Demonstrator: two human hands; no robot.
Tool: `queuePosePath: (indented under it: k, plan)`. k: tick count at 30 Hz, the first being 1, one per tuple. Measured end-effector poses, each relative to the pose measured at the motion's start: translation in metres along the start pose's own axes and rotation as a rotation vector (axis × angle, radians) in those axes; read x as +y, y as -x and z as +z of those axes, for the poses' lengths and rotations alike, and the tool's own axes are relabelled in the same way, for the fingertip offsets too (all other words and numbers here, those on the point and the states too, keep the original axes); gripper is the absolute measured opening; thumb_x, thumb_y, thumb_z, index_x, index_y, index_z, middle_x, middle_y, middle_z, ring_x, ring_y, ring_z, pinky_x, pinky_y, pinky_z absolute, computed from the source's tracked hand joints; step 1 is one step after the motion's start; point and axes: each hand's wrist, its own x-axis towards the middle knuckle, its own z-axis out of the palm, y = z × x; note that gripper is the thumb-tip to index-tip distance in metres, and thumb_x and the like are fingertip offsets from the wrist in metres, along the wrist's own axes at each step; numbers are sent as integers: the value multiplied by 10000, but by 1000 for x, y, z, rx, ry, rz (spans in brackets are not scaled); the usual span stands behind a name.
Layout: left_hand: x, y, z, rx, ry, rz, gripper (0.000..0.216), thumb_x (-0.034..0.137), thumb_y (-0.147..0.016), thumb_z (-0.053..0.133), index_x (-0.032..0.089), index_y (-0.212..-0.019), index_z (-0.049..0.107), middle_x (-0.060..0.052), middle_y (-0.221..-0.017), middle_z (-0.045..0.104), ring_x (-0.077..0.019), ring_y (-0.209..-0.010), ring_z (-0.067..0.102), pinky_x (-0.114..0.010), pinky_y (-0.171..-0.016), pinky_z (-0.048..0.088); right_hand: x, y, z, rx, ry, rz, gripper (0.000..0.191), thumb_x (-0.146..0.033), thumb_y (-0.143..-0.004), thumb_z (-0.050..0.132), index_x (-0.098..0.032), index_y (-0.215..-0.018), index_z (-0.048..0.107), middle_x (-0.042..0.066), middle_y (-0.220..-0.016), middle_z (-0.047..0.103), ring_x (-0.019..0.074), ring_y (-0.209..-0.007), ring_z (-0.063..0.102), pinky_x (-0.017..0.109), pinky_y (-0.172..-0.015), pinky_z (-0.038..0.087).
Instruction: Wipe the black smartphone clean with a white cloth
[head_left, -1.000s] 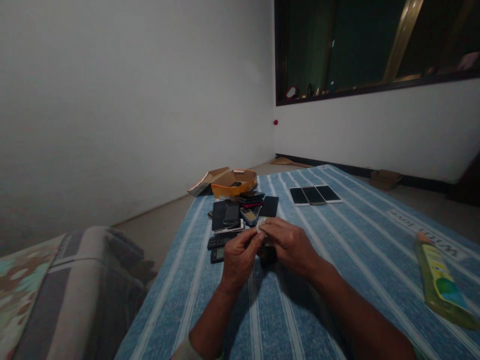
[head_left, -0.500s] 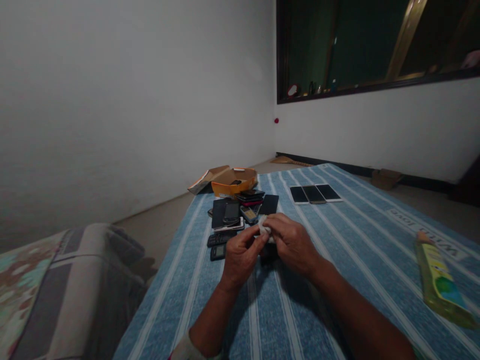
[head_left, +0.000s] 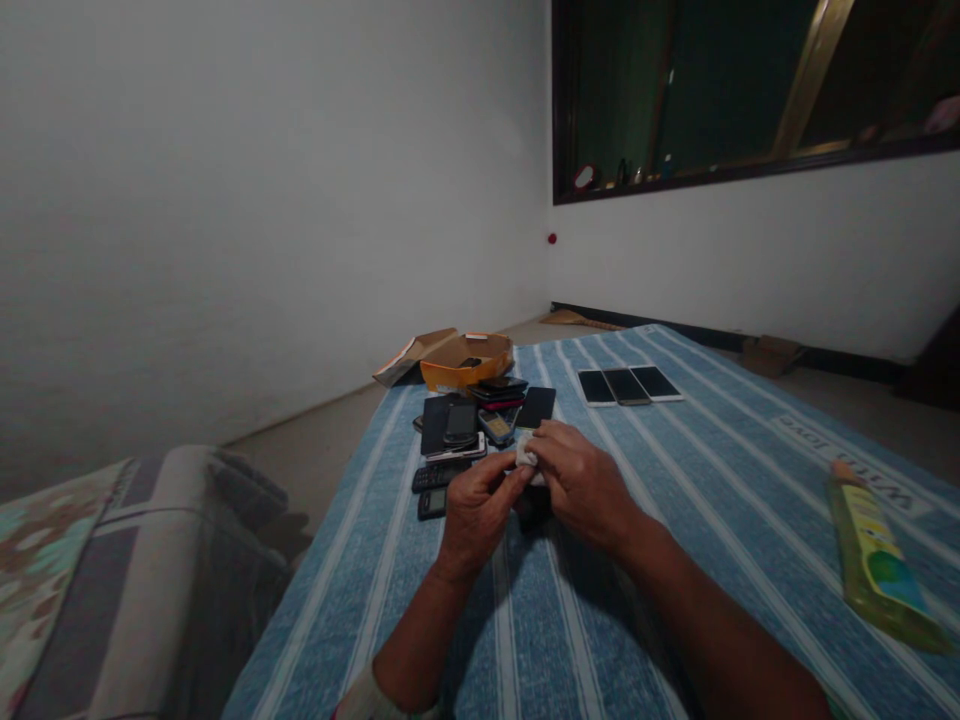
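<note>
My left hand and my right hand meet over the striped cloth. Between their fingertips is a crumpled white tissue, pinched from both sides. Below the hands lies a dark object, mostly hidden, whose kind I cannot make out. Left of and beyond my left hand spreads a pile of old mobile phones, among them a keypad phone, a smaller black phone and a grey-blue phone. Three smartphones, the middle one dark, lie side by side farther right.
An open orange cardboard box stands behind the pile. At the right a bottle of yellow-green liquid lies on the blue striped cloth. A covered piece of furniture is at the left; walls and a window rise beyond.
Both hands stay at nearly the same place with the tissue between the fingers, with only slight finger movement. The whole view has shifted very little.
</note>
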Motion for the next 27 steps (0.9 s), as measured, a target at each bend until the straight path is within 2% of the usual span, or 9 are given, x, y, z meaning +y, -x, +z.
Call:
queuePosePath:
  k: [11, 17, 23, 27]
  plan:
    - [-2, 1, 1, 10, 21, -25, 154, 285, -803, 685, 167, -875, 754, 8, -671, 680, -103, -487, 581, -206, -507, 496, 10, -3, -9, -47, -110, 23, 223, -69, -880, 462, -206, -857, 636, 36, -877, 627, 169, -864, 570, 274, -766, 438]
    - [2, -1, -1, 7, 16, 18, 152, 279, -833, 658, 172, -890, 749, 16, -678, 661, -87, -475, 553, -199, -499, 479, 6, -3, -8, -38, -131, 11, 226, -63, -887, 483, -209, -908, 653, 42, -956, 652, 168, -941, 583, 285, -846, 443]
    - [3, -1, 0, 7, -2, 47, 171, 279, -858, 634, 170, -933, 742, 9, -708, 679, -83, -466, 555, -203, -513, 498, 7, -1, -7, -44, -85, 85, 253, -57, -874, 483, -217, -901, 678, 43, -971, 647, 168, -941, 597, 274, -823, 452]
    - [2, -1, -2, -21, -29, 73, 170, 283, -866, 630, 178, -935, 745, 1, -739, 686, -83, -474, 567, -200, -515, 503, 11, -2, -7, -22, -133, 91, 243, -54, -865, 493, -207, -880, 681, 47, -973, 650, 164, -927, 602, 271, -815, 454]
